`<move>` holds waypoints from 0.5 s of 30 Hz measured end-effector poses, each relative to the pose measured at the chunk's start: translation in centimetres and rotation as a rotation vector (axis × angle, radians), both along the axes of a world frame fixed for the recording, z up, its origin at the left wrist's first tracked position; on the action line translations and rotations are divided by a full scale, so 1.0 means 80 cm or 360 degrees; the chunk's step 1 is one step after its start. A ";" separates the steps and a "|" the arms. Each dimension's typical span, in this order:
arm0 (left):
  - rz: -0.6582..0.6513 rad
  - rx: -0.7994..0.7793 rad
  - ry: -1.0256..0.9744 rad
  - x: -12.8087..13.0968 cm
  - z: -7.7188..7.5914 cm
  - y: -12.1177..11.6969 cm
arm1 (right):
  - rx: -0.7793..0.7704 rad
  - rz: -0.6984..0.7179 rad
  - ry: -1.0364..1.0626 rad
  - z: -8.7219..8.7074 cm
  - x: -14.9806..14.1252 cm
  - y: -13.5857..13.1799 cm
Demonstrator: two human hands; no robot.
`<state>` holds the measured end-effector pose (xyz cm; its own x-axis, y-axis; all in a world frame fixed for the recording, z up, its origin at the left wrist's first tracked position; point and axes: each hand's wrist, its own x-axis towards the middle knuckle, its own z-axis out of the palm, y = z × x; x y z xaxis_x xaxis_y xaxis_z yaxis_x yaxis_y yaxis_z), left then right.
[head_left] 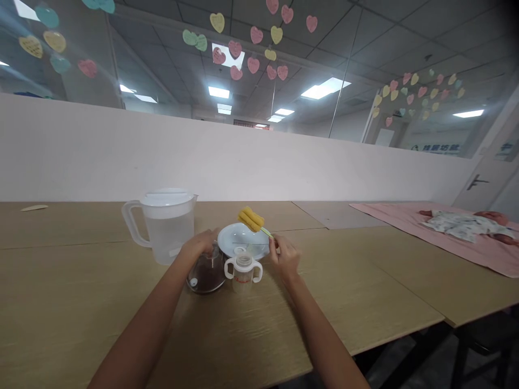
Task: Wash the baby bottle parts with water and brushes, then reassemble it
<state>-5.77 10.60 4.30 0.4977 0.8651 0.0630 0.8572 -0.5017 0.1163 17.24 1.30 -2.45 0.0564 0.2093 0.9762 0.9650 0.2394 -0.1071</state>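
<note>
My right hand [285, 255] is closed around the thin pale-green handle of a sponge brush [251, 219]. Its yellow sponge head is held up over a white bowl [231, 237]. At the top of a dark, see-through domed pot [205, 274] is my left hand [203, 242], its fingers curled down and partly hidden; it seems to grip the pot's top. Between my arms, in front of the bowl, a clear baby bottle [243, 276] with two white side handles stands upright with its mouth uncovered. A small white round part [239, 250] shows behind the bottle, at the bowl's near side.
A lidded clear plastic pitcher [168, 227] stands left of the pot. On the right, a baby doll [458, 224] in patterned clothing lies on a pink cloth [397, 219]. A flat pale piece [34, 207] lies far left. The white wall [243, 162] borders the wooden table [344, 302].
</note>
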 end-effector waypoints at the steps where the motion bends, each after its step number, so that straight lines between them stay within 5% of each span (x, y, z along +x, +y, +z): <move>1: -0.0014 0.0013 0.0004 0.001 0.005 -0.001 | -0.0002 0.0002 0.0005 0.000 0.000 0.000; 7: -0.0078 0.0349 -0.0185 0.028 0.027 -0.011 | -0.0027 -0.0009 0.0068 0.001 0.001 0.000; 15: 0.0073 0.0534 -0.0505 0.063 -0.008 -0.017 | -0.0030 -0.0042 0.0153 -0.002 0.003 0.003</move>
